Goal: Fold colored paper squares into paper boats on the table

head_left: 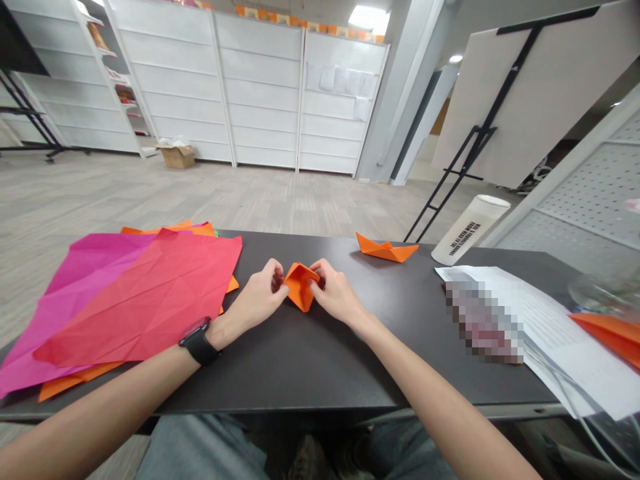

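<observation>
Between my two hands is a small piece of folded orange paper (301, 288), partly opened out into a pocket with its point facing me. My left hand (261, 293), with a black watch on the wrist, pinches its left corner. On the opposite side my right hand (336, 288) grips the right corner, thumb toward the inside. A finished-looking orange paper boat (387, 249) sits upright on the dark table (300, 373), beyond and to the right of my right hand. The fingertips behind the paper are partly hidden.
Creased sheets of red paper (165, 293) and magenta paper (80, 273) lie in a pile at left, orange sheets under them. At right are a white cylinder (470, 230) with black lettering, printed white papers (565, 340), a cable and another folded orange piece (613, 337).
</observation>
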A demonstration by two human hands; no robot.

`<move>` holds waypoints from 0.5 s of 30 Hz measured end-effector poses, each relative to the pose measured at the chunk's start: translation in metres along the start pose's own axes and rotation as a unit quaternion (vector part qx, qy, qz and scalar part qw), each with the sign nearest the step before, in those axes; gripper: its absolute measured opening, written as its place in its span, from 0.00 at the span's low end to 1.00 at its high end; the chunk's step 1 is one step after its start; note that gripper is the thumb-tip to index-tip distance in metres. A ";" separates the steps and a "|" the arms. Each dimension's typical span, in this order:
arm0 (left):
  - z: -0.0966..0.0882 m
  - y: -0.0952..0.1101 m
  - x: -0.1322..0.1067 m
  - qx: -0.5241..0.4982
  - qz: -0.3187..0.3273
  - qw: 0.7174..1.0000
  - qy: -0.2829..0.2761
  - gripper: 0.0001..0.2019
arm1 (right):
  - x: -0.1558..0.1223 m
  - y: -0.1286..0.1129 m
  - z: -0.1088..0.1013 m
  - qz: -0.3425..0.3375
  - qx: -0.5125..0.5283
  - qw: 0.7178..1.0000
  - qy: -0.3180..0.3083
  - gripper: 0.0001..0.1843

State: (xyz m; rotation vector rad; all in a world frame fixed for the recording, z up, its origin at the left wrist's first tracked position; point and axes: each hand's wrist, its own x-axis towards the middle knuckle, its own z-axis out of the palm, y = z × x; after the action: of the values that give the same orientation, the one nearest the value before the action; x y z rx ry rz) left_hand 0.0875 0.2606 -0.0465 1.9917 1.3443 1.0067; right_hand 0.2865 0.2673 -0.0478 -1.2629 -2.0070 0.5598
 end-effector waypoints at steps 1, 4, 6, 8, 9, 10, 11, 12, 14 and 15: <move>0.000 -0.002 0.001 -0.008 -0.004 1.000 0.013 0.06 | 0.000 0.002 0.001 0.005 -0.005 1.000 0.005 0.06; 0.000 -0.007 0.004 0.008 0.001 1.000 0.029 0.06 | 0.002 0.010 0.002 0.014 -0.022 0.999 0.021 0.06; -0.001 -0.009 0.005 0.044 0.022 0.998 0.025 0.07 | 0.004 0.015 0.003 0.014 -0.028 0.999 0.030 0.08; -0.003 -0.011 0.005 0.084 0.050 0.995 0.019 0.08 | 0.004 0.019 0.003 0.007 -0.027 0.999 0.036 0.13; -0.003 -0.011 0.005 0.103 0.065 0.992 0.018 0.09 | 0.005 0.020 0.003 -0.004 -0.026 0.999 0.036 0.15; -0.004 -0.012 0.005 0.120 0.079 0.989 0.015 0.10 | 0.005 0.020 0.003 -0.021 -0.025 0.999 0.035 0.18; -0.005 -0.013 0.005 0.134 0.096 0.986 0.008 0.12 | 0.005 0.021 0.003 -0.043 -0.024 0.998 0.031 0.20; -0.006 -0.013 0.005 0.142 0.116 0.983 -0.004 0.13 | 0.005 0.021 0.003 -0.067 -0.024 0.997 0.024 0.21; -0.008 -0.016 0.005 0.139 0.161 0.977 -0.032 0.16 | 0.004 0.020 0.003 -0.109 -0.030 0.994 0.008 0.22; -0.009 -0.017 0.006 0.132 0.180 0.974 -0.047 0.17 | 0.004 0.020 0.003 -0.122 -0.035 0.992 0.001 0.22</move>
State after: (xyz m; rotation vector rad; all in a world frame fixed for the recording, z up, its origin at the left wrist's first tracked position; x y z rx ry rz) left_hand 0.0726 0.2721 -0.0528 2.5171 1.1364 0.9084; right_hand 0.2954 0.2799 -0.0621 -1.0366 -2.1571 0.3731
